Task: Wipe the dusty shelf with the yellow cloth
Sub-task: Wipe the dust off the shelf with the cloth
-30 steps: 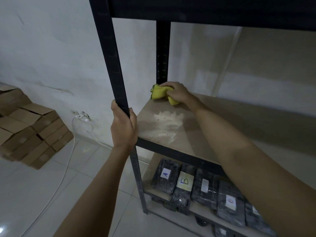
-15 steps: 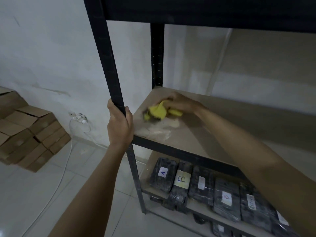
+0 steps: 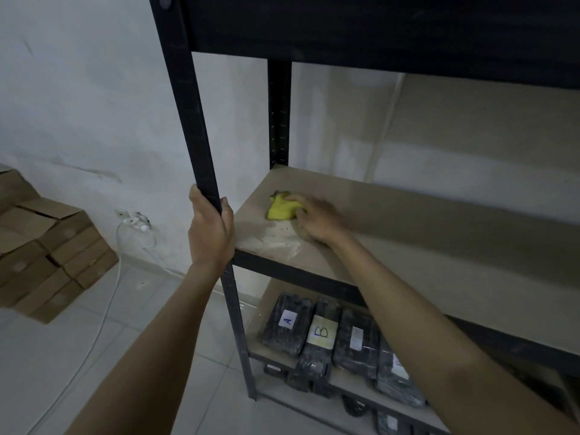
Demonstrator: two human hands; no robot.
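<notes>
Black steel frames the rack, and its tan shelf board is what I am cleaning. Pale dust lies in a smeared patch near the board's front left corner, just in front of where I am working, so I judge the job only partly done.

I grip the front left post with my left hand, fingers wrapped round it just above the board's level. That steadies both me and the rack, so I should keep it there while I press down.

With my right hand I hold the yellow cloth bunched on the board, a little back from the front edge and toward the left end, fingers curled over it and pinning it flat to the wood.

To do this stroke well, I would draw the cloth toward the front left corner through the pale patch, with firm, even pressure and overlapping passes, and gather the powder in the folds rather than push it over the edge onto the labelled black packages on the lower shelf. Refolding to a clean face should stop streaks.
</notes>
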